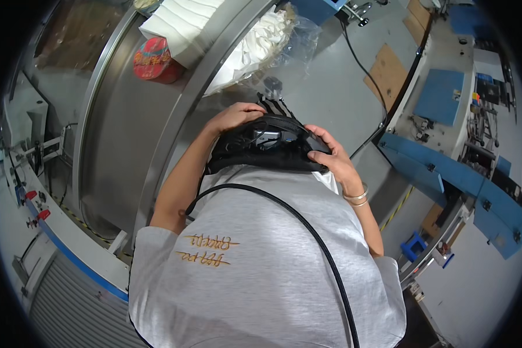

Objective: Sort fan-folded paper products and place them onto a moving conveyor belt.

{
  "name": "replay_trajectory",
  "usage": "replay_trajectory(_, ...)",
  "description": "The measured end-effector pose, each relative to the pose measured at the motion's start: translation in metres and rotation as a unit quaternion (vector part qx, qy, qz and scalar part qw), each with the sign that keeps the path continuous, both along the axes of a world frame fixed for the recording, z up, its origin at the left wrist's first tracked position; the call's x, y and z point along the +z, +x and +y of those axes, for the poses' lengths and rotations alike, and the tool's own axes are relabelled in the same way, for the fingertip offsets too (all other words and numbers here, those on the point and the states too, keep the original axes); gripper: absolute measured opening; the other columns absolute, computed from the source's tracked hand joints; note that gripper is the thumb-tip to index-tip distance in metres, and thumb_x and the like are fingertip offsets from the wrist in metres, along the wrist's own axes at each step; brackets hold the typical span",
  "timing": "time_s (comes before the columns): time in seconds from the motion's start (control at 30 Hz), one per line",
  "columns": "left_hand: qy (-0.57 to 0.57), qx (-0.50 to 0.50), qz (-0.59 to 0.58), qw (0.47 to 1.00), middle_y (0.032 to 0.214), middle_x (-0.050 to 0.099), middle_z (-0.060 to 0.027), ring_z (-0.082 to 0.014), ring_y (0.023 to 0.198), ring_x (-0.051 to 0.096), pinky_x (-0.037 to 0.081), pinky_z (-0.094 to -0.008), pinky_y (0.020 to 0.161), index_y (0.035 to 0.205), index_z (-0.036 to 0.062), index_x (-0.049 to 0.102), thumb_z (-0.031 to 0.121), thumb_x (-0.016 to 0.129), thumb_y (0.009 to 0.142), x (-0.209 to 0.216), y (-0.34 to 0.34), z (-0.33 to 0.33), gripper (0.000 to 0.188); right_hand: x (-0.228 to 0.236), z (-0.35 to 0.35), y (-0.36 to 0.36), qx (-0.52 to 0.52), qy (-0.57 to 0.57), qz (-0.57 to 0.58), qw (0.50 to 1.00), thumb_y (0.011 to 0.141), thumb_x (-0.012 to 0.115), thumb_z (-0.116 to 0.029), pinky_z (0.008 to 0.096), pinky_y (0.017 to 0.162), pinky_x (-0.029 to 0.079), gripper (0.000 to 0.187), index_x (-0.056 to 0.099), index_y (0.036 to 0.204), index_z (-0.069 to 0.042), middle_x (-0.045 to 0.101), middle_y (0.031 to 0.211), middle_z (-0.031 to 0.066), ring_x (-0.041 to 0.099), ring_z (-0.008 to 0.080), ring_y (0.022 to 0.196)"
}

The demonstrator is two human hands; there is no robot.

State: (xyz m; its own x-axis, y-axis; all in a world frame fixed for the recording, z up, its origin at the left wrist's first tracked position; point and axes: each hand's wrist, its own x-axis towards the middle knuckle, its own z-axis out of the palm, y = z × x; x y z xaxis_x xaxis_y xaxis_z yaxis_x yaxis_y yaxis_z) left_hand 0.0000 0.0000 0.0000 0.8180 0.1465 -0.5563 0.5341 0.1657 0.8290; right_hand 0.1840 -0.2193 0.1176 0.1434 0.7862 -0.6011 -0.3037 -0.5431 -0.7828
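— Black pouch (267,148) at my waist, against the grey shirt (261,255)?
— Yes. I see my left hand (235,116) and right hand (330,156) on its two ends, fingers (316,136) curled closed, gripping its rim; it sits between them.

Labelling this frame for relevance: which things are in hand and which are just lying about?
In hand:
- black padded pouch with a strap, gripped by left hand and right hand
- black cable running over the grey shirt

Lying about:
- red round tin
- folded white cloth stack
- clear plastic bag of white fabric
- curved steel table
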Motion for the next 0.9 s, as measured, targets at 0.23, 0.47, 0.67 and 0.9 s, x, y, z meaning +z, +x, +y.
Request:
replay_trajectory(0.23, 0.015, -0.004, -0.061, 0.998, 0.101, 0.062, -0.0014, -0.0078, 0.093, 0.054, 0.043, -0.0225, 0.083, 0.116, 0.0009, 0.058, 0.022, 0.055, 0.093, 0.004, -0.005, 0.003, 0.031, 0.003, 0.003, -0.003, 0.008, 0.017, -0.003, 1.0, 0.076, 0.062, 0.001, 0.023, 0.097, 0.033, 0.059, 0.047, 0.132, -0.005, 0.052, 0.12, 0.0005, 0.046, 0.0114, 0.11)
replay_trajectory(0.47, 0.025, -0.002, -0.072, 0.997, 0.104, 0.062, -0.0039, -0.0096, 0.096, 0.054, 0.043, -0.0243, 0.085, 0.116, 0.0012, 0.058, 0.024, 0.054, 0.094, 0.012, -0.008, 0.002, 0.032, -0.001, 0.002, -0.001, 0.017, 0.027, 0.004, 0.999, 0.075, 0.063, 0.0, 0.0238, 0.099, 0.033, 0.06, 0.047, 0.133, -0.005, 0.051, 0.123, 0.0015, 0.045, 0.0122, 0.113)
replay_trajectory(0.67, 0.043, -0.007, -0.061, 0.997, 0.105, 0.063, -0.0052, -0.0105, 0.097, 0.055, 0.042, -0.0248, 0.086, 0.116, 0.0014, 0.058, 0.023, 0.053, 0.094, 0.01, -0.01, 0.001, 0.031, -0.001, 0.003, -0.002, 0.024, 0.022, 0.01, 0.999, 0.075, 0.063, 0.001, 0.0232, 0.098, 0.033, 0.06, 0.046, 0.133, -0.005, 0.052, 0.121, 0.0008, 0.046, 0.0116, 0.111)
replay_trajectory(0.9, 0.043, -0.001, -0.036, 0.998, 0.105, 0.064, -0.0052, -0.0113, 0.097, 0.056, 0.042, -0.0245, 0.088, 0.115, 0.0012, 0.059, 0.025, 0.053, 0.094, 0.005, -0.012, -0.001, 0.032, -0.003, 0.006, -0.003, 0.036, 0.023, -0.004, 0.999, 0.077, 0.062, 0.002, 0.0221, 0.095, 0.035, 0.058, 0.047, 0.132, -0.005, 0.052, 0.118, 0.0004, 0.047, 0.0106, 0.107)
